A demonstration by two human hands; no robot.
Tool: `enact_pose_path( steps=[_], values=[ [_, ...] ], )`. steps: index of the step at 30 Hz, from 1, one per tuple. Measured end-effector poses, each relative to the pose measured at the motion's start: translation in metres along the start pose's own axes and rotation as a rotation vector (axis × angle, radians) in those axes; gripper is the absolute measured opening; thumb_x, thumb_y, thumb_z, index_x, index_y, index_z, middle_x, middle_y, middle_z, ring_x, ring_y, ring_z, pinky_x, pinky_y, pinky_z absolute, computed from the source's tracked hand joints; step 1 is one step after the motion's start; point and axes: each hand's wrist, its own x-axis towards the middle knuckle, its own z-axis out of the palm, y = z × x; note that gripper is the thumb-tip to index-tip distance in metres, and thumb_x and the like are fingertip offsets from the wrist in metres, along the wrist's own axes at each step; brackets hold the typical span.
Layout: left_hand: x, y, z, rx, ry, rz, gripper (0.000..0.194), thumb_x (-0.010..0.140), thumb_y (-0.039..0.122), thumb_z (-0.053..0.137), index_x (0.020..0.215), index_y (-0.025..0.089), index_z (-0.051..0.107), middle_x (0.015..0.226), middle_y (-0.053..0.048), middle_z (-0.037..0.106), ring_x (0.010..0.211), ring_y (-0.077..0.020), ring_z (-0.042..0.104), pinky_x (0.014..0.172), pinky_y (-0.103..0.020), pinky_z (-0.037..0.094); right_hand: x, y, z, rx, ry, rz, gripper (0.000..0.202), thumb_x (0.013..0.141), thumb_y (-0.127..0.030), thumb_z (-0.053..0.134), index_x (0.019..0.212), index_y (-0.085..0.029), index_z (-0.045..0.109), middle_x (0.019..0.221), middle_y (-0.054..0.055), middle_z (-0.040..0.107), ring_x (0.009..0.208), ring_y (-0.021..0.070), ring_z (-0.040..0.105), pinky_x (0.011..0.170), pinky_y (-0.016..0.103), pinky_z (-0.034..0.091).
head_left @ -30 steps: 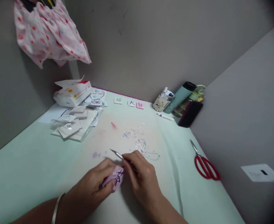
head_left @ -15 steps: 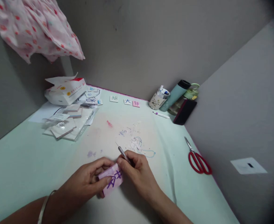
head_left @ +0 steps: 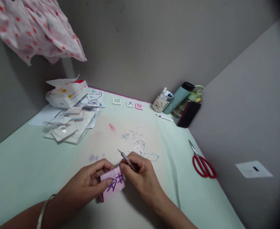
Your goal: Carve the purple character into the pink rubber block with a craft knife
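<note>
A pink square block (head_left: 113,190) with purple pen strokes on its face is gripped by my left hand (head_left: 92,181), the thumb pressed over the marks. My right hand (head_left: 140,173) closes around a slim metal craft knife (head_left: 127,159), its thin blade pointing up and left, away from the block. The right thumb and fingertips rest at the block's upper right corner. The block is held above the table, tilted toward me; its underside is hidden by my fingers.
Small marked tiles (head_left: 130,104) lie along the back edge. At left are a plastic packet of blank blocks (head_left: 69,127) and a tissue pack (head_left: 68,92). To the right stand a pen cup (head_left: 161,103), a blue-green tumbler (head_left: 179,97) and a phone (head_left: 189,114); a marker (head_left: 164,118) and red scissors (head_left: 203,165) lie nearby.
The block has turned slightly and its marked face tips more toward me. The knife's tip has shifted a little down and left. Both hands keep their hold.
</note>
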Motion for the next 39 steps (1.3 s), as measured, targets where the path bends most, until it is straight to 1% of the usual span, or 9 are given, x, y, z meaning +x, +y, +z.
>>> enact_pose_path(
  steps=[6, 11, 15, 18, 21, 27, 30, 34, 39],
  values=[
    [0.001, 0.005, -0.001, -0.009, -0.005, -0.013, 0.025, 0.088, 0.046, 0.066, 0.099, 0.023, 0.065, 0.084, 0.001, 0.070, 0.064, -0.0154, 0.063, 0.059, -0.026, 0.052, -0.003, 0.004, 0.003, -0.108, 0.068, -0.117, 0.019, 0.081, -0.016, 0.053, 0.062, -0.020, 0.054, 0.065, -0.003, 0.050, 0.061, 0.0114, 0.046, 0.057, 0.026, 0.032],
    [0.001, 0.008, -0.006, -0.024, -0.040, -0.019, 0.033, 0.089, 0.052, 0.068, 0.104, 0.023, 0.064, 0.079, 0.002, 0.070, 0.061, -0.0152, 0.063, 0.058, -0.026, 0.051, 0.002, 0.000, 0.003, 0.102, 0.069, 0.185, 0.018, 0.079, -0.028, 0.058, 0.063, -0.020, 0.056, 0.059, -0.005, 0.044, 0.058, 0.0113, 0.037, 0.055, 0.026, 0.030],
    [-0.002, 0.013, -0.008, -0.022, -0.015, -0.052, 0.034, 0.087, 0.053, 0.072, 0.099, 0.022, 0.065, 0.076, 0.002, 0.069, 0.063, -0.0155, 0.063, 0.058, -0.024, 0.051, 0.008, 0.005, -0.006, 0.188, 0.131, 0.254, 0.018, 0.076, -0.033, 0.061, 0.064, -0.020, 0.056, 0.057, -0.006, 0.043, 0.055, 0.0103, 0.033, 0.053, 0.025, 0.028],
    [-0.004, 0.015, -0.009, -0.002, 0.024, -0.064, 0.034, 0.087, 0.053, 0.073, 0.098, 0.022, 0.067, 0.074, 0.003, 0.068, 0.064, -0.0147, 0.061, 0.059, -0.023, 0.050, 0.012, 0.013, -0.016, 0.235, 0.184, 0.305, 0.030, 0.080, -0.045, 0.066, 0.066, -0.020, 0.056, 0.054, -0.007, 0.043, 0.051, 0.0096, 0.033, 0.051, 0.026, 0.026],
    [-0.003, 0.012, -0.010, 0.002, 0.045, -0.035, 0.034, 0.086, 0.054, 0.074, 0.098, 0.023, 0.068, 0.076, 0.002, 0.068, 0.065, -0.0148, 0.061, 0.059, -0.023, 0.050, 0.011, 0.015, -0.018, 0.269, 0.088, 0.297, 0.043, 0.084, -0.056, 0.066, 0.064, -0.020, 0.056, 0.053, -0.006, 0.043, 0.050, 0.0095, 0.032, 0.050, 0.026, 0.025],
    [0.000, 0.008, -0.014, 0.004, 0.130, 0.002, 0.035, 0.086, 0.054, 0.077, 0.101, 0.023, 0.073, 0.080, 0.001, 0.070, 0.070, -0.0145, 0.062, 0.060, -0.021, 0.048, 0.005, 0.007, -0.005, 0.432, -0.170, 0.304, 0.034, 0.073, -0.047, 0.084, 0.076, -0.017, 0.067, 0.065, -0.004, 0.052, 0.062, 0.0110, 0.041, 0.059, 0.026, 0.030],
    [-0.001, 0.012, -0.015, -0.050, 0.139, 0.040, 0.031, 0.087, 0.050, 0.079, 0.103, 0.024, 0.074, 0.087, 0.000, 0.075, 0.080, -0.0172, 0.069, 0.071, -0.023, 0.055, 0.002, 0.006, -0.002, 0.430, -0.179, 0.338, 0.034, 0.073, -0.046, 0.085, 0.074, -0.016, 0.068, 0.064, -0.004, 0.050, 0.062, 0.0108, 0.039, 0.059, 0.026, 0.028],
    [-0.002, 0.014, -0.017, -0.078, 0.145, 0.082, 0.029, 0.087, 0.045, 0.080, 0.107, 0.025, 0.074, 0.099, -0.002, 0.078, 0.098, -0.0232, 0.073, 0.086, -0.030, 0.059, 0.002, 0.008, -0.003, 0.431, -0.137, 0.276, 0.028, 0.078, -0.044, 0.081, 0.075, -0.017, 0.071, 0.065, -0.004, 0.052, 0.064, 0.0118, 0.040, 0.062, 0.028, 0.029],
    [-0.003, 0.018, -0.018, -0.038, 0.136, 0.122, 0.023, 0.089, 0.043, 0.078, 0.104, 0.026, 0.076, 0.098, -0.002, 0.077, 0.098, -0.0235, 0.074, 0.089, -0.032, 0.059, 0.003, 0.007, -0.004, 0.396, -0.097, 0.225, 0.026, 0.079, -0.043, 0.081, 0.076, -0.018, 0.073, 0.066, -0.004, 0.052, 0.066, 0.0129, 0.040, 0.064, 0.029, 0.028]
  ],
)
